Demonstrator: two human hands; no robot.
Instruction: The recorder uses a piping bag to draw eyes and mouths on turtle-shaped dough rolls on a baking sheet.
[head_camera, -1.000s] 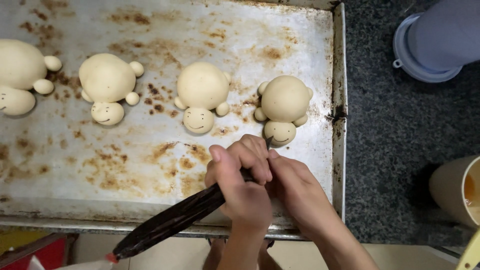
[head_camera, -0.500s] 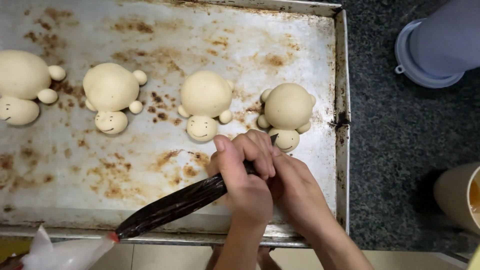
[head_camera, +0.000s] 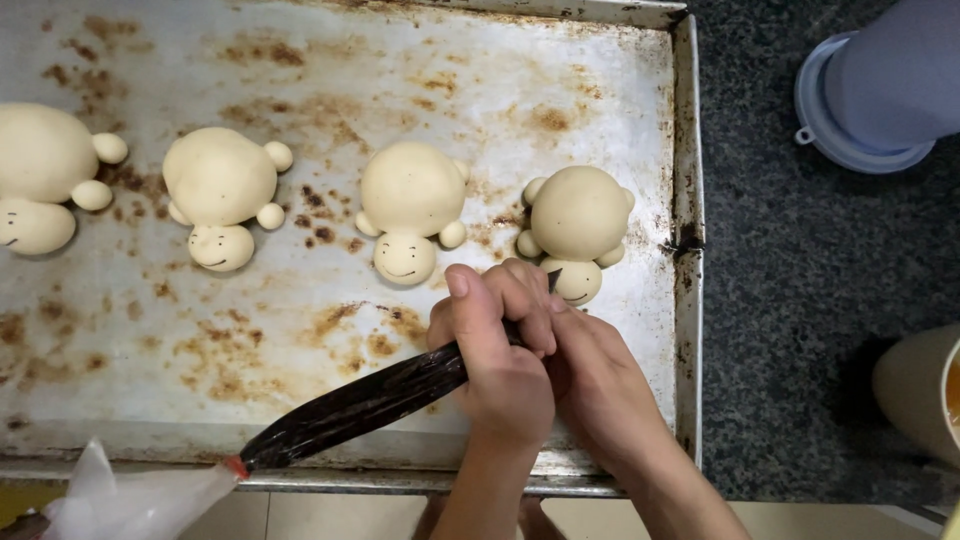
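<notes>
Several pale dough figures shaped like turtles lie in a row on a worn metal baking tray (head_camera: 300, 60). Both hands hold a piping bag (head_camera: 350, 405) filled with dark paste. My left hand (head_camera: 500, 350) wraps around the bag's front part. My right hand (head_camera: 600, 385) presses against it from the right, steadying the tip. The tip touches the head of the rightmost dough turtle (head_camera: 575, 225), where small dark face marks show. The neighbouring dough turtle (head_camera: 410, 205) and the one left of it (head_camera: 220, 190) carry drawn faces.
A fourth dough turtle (head_camera: 40, 175) is cut off by the left edge. The tray sits on a dark speckled counter (head_camera: 800, 300). A pale lidded container (head_camera: 880, 90) stands at upper right; a beige cup (head_camera: 920, 400) at lower right.
Both hands and the bag have stayed at the rightmost turtle's head, with the tip shifting slightly on it. The view has drifted a little.
</notes>
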